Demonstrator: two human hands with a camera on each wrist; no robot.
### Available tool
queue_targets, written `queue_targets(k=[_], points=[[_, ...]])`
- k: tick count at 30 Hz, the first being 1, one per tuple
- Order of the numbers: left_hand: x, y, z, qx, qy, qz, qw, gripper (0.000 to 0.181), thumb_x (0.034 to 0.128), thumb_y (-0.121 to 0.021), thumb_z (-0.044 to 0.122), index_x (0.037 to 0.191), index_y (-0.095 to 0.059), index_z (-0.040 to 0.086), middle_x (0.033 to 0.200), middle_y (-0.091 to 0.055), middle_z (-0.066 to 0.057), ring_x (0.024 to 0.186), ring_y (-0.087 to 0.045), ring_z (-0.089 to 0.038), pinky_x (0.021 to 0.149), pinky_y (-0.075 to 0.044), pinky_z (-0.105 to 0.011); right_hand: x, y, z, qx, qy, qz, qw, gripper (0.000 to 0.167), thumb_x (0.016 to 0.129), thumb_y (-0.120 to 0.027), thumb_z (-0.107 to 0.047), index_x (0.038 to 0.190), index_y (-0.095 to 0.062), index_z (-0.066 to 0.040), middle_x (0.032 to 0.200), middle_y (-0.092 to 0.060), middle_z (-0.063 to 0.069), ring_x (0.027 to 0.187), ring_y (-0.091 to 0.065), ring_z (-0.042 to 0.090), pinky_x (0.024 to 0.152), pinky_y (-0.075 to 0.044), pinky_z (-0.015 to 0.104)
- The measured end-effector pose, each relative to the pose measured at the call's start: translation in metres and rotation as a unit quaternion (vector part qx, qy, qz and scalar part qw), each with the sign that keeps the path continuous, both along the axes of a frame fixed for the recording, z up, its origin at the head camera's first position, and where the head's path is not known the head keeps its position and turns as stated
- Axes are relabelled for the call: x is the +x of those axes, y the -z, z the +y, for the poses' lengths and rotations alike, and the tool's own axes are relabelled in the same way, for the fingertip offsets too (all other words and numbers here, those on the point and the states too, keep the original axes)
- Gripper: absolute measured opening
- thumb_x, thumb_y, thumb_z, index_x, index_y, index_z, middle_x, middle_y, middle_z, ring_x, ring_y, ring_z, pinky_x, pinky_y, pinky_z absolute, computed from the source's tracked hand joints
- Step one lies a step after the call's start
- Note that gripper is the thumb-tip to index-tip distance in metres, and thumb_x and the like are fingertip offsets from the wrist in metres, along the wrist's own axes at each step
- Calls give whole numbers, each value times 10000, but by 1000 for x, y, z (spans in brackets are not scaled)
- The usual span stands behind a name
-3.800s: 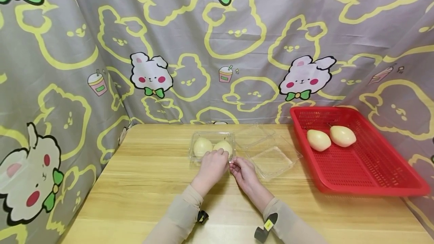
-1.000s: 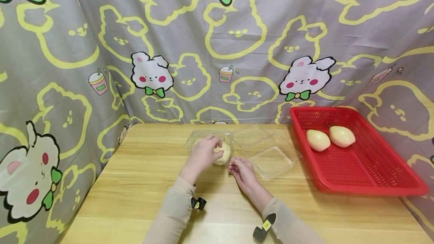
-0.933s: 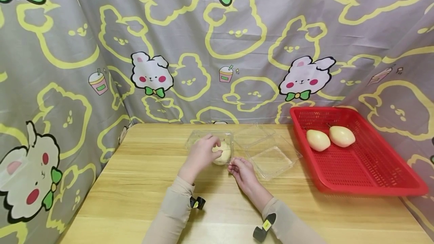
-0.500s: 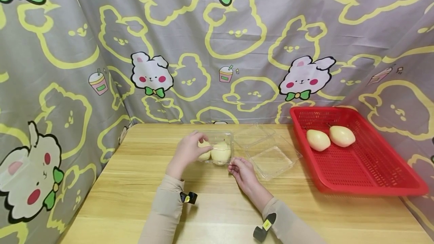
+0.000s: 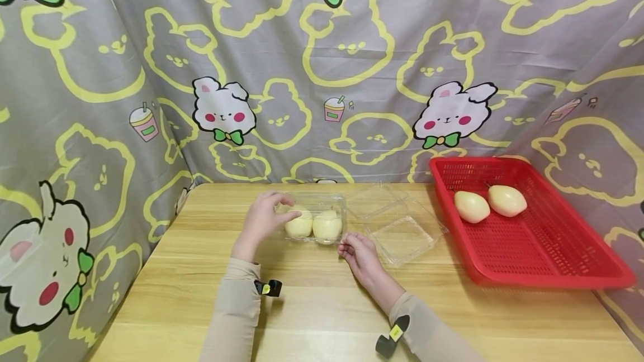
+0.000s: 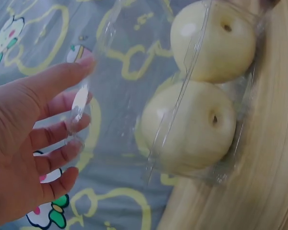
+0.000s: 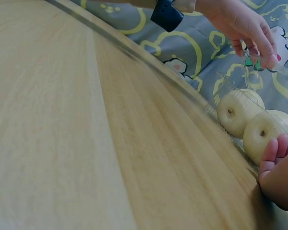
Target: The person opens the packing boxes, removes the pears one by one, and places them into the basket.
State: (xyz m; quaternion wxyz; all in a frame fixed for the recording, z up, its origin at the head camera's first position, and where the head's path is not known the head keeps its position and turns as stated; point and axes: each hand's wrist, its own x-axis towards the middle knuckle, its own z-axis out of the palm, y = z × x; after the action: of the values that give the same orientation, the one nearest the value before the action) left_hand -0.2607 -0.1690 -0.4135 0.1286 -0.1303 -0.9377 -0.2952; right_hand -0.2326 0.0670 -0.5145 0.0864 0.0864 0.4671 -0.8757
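A clear plastic fruit box (image 5: 338,200) holds two pale yellow pears (image 5: 327,227) side by side, with its clear lid raised over them. My left hand (image 5: 261,221) is at the box's left end. Its fingers are spread and slightly bent; in the left wrist view the fingertips (image 6: 73,123) meet the edge of the clear lid (image 6: 105,91). At the front right corner my right hand (image 5: 359,256) pinches the box rim between thumb and bent fingers. The right wrist view shows those fingers (image 7: 281,148) beside the nearer pear (image 7: 261,134). Clear plastic makes exact contact hard to see.
Another clear plastic box (image 5: 402,234) lies opened flat on the wooden table (image 5: 211,272), right of the first. A red basket (image 5: 528,278) with two pears (image 5: 472,207) stands farther right. A patterned curtain (image 5: 282,43) hangs behind the table.
My left hand has moved leftward from over the pears to the box's left end, uncovering both pears. My right hand stays at the right corner. The basket has not moved.
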Motion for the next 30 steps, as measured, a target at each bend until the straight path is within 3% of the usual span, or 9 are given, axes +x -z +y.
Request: queue_targets(k=[4, 12, 20, 30], points=[[-4, 4, -7, 473, 130, -178, 9986, 342, 800, -781, 398, 1011, -721, 135, 1182, -668, -63, 1198, -528, -331, 1073, -384, -526, 0, 1, 0, -3, -10, 19, 10000, 184, 873, -487, 51, 797, -513, -114, 669, -582, -47, 623, -574, 60, 631, -510, 185], [-11, 16, -19, 1555, 341, -625, 9853, 392, 823, -774, 342, 1106, -687, 84, 1208, -634, -70, 1209, -536, -282, 1059, -410, -544, 0, 1, 0, 27, -15, 16, 10000, 180, 877, -488, 45, 797, -517, -114, 670, -585, -47, 630, -575, 62, 636, -511, 189], [-18, 24, -23, 2168, 518, -666, 9726, 375, 864, -740, 317, 1132, -667, 65, 1232, -635, -122, 1230, -534, -308, 1068, -409, -577, -1, 1, 1, -12, -49, 20, 10000, 156, 873, -478, 45, 813, -515, -94, 683, -586, -34, 642, -570, 69, 632, -511, 191], [-25, 23, -26, 2678, 692, -873, 9570, 384, 894, -709, 316, 1173, -649, 59, 1259, -632, -139, 1269, -510, -295, 1119, -373, -541, -1, 1, 0, 4, -24, 20, 10000, 179, 880, -472, 48, 805, -515, -108, 680, -584, -41, 635, -569, 68, 637, -509, 189]])
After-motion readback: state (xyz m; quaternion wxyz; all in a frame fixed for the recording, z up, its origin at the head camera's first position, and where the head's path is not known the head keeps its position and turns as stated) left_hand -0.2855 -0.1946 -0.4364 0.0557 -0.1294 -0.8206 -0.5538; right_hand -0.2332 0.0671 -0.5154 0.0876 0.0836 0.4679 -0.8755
